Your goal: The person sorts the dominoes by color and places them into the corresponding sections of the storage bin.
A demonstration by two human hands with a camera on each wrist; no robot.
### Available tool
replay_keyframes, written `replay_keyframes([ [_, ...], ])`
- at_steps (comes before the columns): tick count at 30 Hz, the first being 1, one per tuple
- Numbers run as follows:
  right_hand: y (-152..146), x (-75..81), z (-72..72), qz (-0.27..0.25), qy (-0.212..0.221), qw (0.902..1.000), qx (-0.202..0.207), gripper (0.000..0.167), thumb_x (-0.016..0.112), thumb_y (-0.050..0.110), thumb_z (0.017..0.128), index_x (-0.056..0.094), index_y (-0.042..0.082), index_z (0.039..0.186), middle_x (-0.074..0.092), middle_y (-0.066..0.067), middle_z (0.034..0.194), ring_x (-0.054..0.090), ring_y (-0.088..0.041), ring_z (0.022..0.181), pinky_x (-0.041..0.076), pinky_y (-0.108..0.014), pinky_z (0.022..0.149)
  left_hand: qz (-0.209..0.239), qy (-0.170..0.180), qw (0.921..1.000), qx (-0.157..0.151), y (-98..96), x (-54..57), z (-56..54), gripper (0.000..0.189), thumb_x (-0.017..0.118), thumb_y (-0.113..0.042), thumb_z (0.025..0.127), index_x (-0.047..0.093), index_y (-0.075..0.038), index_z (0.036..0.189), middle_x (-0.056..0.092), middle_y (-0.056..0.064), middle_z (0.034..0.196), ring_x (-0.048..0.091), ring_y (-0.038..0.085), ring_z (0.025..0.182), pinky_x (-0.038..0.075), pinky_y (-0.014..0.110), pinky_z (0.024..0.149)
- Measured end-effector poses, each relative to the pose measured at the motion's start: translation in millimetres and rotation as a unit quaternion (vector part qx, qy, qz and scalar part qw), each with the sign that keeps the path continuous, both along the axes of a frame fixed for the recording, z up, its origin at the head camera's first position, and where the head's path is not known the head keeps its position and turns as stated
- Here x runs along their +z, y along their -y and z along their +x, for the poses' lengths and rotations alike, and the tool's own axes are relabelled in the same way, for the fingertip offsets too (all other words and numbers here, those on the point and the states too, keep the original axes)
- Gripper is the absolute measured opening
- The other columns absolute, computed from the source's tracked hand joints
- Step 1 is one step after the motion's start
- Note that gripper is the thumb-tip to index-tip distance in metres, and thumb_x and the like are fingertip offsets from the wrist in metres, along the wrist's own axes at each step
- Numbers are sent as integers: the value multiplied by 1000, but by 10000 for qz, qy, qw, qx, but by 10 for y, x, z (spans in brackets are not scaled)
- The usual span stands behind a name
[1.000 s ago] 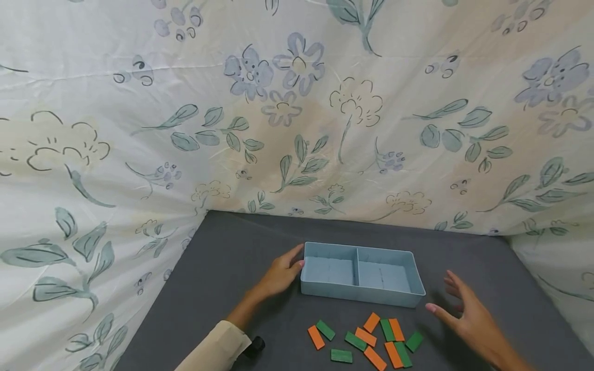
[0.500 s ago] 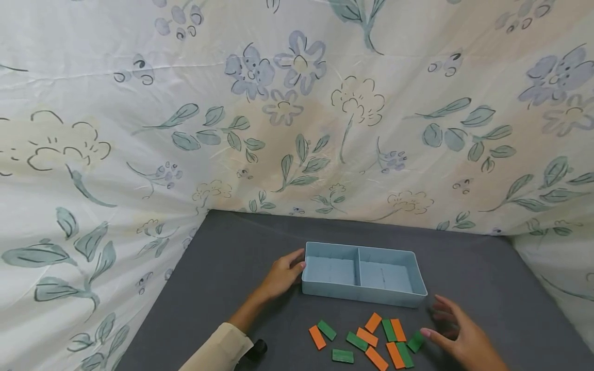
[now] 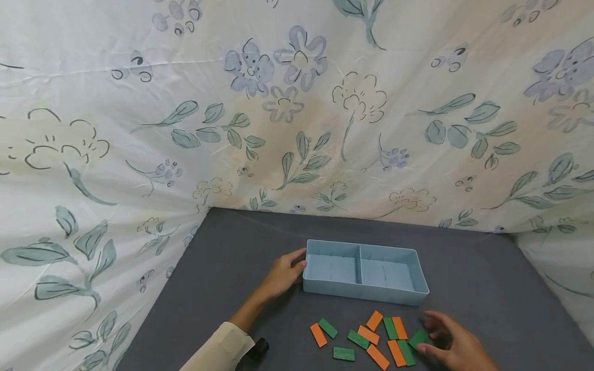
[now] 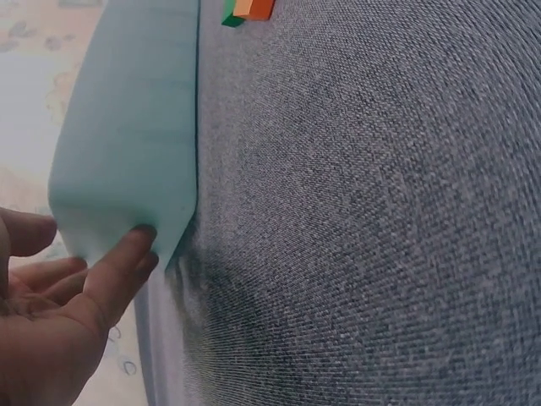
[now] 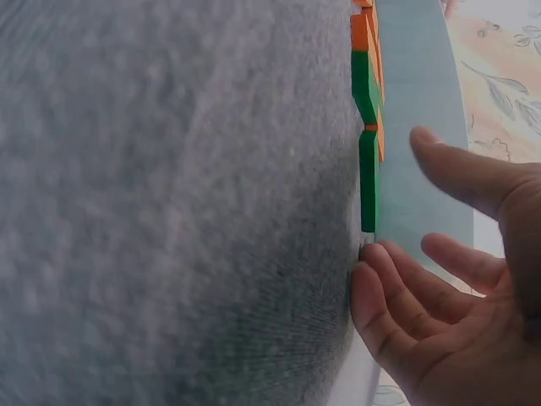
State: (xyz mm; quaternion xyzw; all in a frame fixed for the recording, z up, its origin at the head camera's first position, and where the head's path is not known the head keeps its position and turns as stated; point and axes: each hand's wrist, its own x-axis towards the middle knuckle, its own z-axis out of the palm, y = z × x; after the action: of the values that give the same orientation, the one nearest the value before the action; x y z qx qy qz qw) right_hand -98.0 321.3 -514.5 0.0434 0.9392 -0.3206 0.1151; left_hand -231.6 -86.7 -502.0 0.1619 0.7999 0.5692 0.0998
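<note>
A light blue two-compartment box (image 3: 364, 293) sits on the dark grey table, nothing lying in either compartment. At its left end, my left hand (image 3: 282, 275) touches the end wall; the left wrist view has extended fingers (image 4: 122, 266) against that wall. My right hand (image 3: 457, 342) is low over the table by the rightmost green block (image 3: 418, 338). In the right wrist view the thumb is spread from the loosely bent fingers, with no block between them. The green block (image 5: 369, 182) lies just beyond the fingertips. Whether the hand touches it I cannot tell.
Several flat orange blocks (image 3: 378, 356) and green blocks (image 3: 344, 353) lie scattered before the box, some side by side. A small black object (image 3: 260, 348) is beside the left sleeve (image 3: 220, 348). Floral cloth (image 3: 297, 129) hangs behind the table (image 3: 250, 234) and at its sides.
My right hand has moved down and to the left, from beside the box's right end to the rightmost green block. The left hand keeps its place on the box.
</note>
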Motion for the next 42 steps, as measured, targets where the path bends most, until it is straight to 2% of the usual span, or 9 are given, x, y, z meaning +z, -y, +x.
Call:
replay_keyframes([
  [5, 8, -42, 6, 151, -128, 9996, 185, 88, 96, 41, 75, 58, 0, 143, 71, -1, 111, 66, -17, 95, 56, -48, 83, -1, 42, 10000, 12, 1, 9, 23, 50, 53, -15, 113, 45, 5, 158, 53, 29, 153, 60, 42, 134, 60, 47, 91],
  [13, 30, -95, 9, 259, -165, 9986, 423, 80, 97, 38, 75, 63, 6, 140, 66, 1, 111, 59, -15, 97, 53, -42, 81, 115, 82, 9999, 13, 0, 17, 41, 51, 55, -16, 112, 44, 5, 158, 53, 29, 153, 60, 43, 134, 59, 51, 92],
  [17, 30, -107, 14, 311, -333, 9971, 613, 77, 98, 30, 75, 63, 7, 139, 65, 2, 111, 56, -14, 95, 51, -40, 79, 160, 94, 9998, -3, 1, 31, 37, 51, 54, -16, 112, 44, 5, 158, 52, 29, 154, 59, 42, 134, 60, 50, 92],
  [21, 29, -108, 21, 348, -476, 9958, 695, 77, 97, 30, 75, 63, 7, 140, 65, 1, 114, 55, -13, 94, 50, -40, 78, 181, 109, 9998, -18, -1, 41, 34, 51, 54, -15, 112, 44, 5, 158, 52, 29, 154, 59, 42, 135, 60, 50, 92],
  [33, 53, -96, 17, 498, -683, 9939, 712, 78, 98, 27, 74, 63, 7, 140, 69, 1, 112, 60, -15, 93, 52, -41, 78, -19, 104, 9999, -8, -10, 37, 57, 51, 55, -15, 112, 44, 5, 158, 55, 28, 151, 60, 41, 134, 60, 49, 91],
  [36, 71, -64, 23, 476, -638, 9951, 580, 78, 99, 26, 73, 63, 7, 139, 70, 1, 111, 64, -17, 95, 54, -43, 79, -7, 88, 10000, -15, -8, 22, 57, 52, 54, -15, 112, 44, 6, 158, 55, 29, 151, 59, 42, 135, 60, 49, 92],
  [39, 91, -25, 25, 346, -627, 9963, 484, 77, 98, 23, 74, 62, 5, 140, 72, -5, 117, 67, -22, 99, 57, -43, 79, 38, 105, 9999, -19, -4, 14, 61, 52, 54, -15, 112, 43, 6, 158, 54, 29, 152, 58, 42, 136, 60, 49, 92],
  [42, 125, 10, 27, 191, -647, 9972, 318, 76, 97, 21, 75, 61, 4, 140, 71, -11, 126, 70, -26, 103, 59, -38, 78, 85, 125, 9999, -2, -2, 20, 65, 51, 54, -15, 112, 44, 6, 158, 54, 29, 152, 58, 43, 136, 60, 50, 92],
])
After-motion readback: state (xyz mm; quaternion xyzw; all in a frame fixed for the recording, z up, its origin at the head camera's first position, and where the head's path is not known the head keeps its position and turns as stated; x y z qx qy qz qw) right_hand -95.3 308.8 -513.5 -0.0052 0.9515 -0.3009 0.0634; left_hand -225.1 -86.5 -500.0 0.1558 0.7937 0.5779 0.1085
